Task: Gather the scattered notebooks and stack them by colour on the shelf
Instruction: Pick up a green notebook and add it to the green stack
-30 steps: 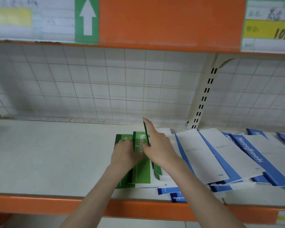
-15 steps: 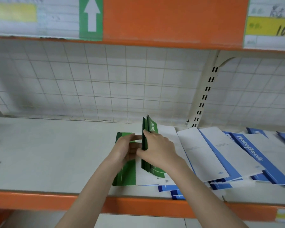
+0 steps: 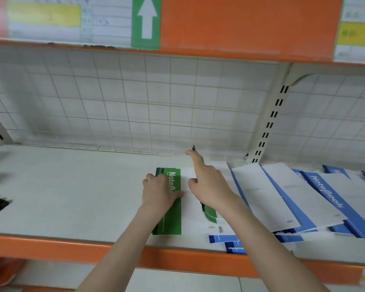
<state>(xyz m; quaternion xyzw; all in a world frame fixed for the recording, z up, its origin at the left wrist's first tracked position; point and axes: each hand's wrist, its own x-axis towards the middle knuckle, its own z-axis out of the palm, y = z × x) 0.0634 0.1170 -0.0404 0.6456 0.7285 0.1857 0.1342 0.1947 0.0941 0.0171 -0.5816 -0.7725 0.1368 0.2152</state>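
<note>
Shelf board [image 3: 72,192]: smooth, matt off-white surface with a painted orange front edge [image 3: 72,249]. Back panel [image 3: 135,102]: cream wire grid of thin coated metal. Slotted upright [image 3: 268,125]: cream painted metal. Green notebook [image 3: 173,216] and blue notebooks [image 3: 325,197]: paper covers, smooth, with a faint sheen. Price labels [image 3: 72,20]: printed paper, slightly glossy.
</note>
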